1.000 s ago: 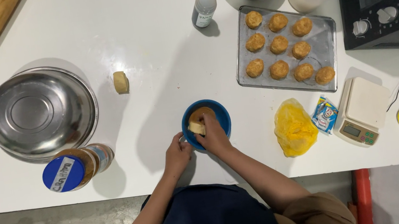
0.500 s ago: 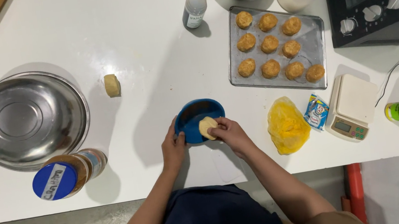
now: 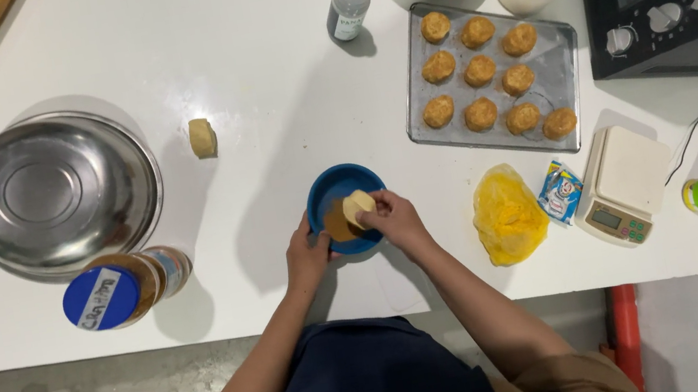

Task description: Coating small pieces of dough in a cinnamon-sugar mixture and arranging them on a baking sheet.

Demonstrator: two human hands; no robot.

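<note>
Pinching pale dough ball [image 3: 359, 208]: right hand [image 3: 393, 222] fingers clamped on it over blue bowl [image 3: 339, 190]; left hand [image 3: 307, 255] fingers curled on bowl rim. Tray [image 3: 559, 47]: ten coated balls; one dough piece [image 3: 202, 138] loose on desk [image 3: 154, 49].

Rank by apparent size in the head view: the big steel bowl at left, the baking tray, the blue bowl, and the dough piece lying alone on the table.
1. Big steel bowl and baking tray: close in footprint, too alike to rank.
2. Blue bowl, touched by the left hand.
3. Loose dough piece, about like the piece in the right hand.
</note>
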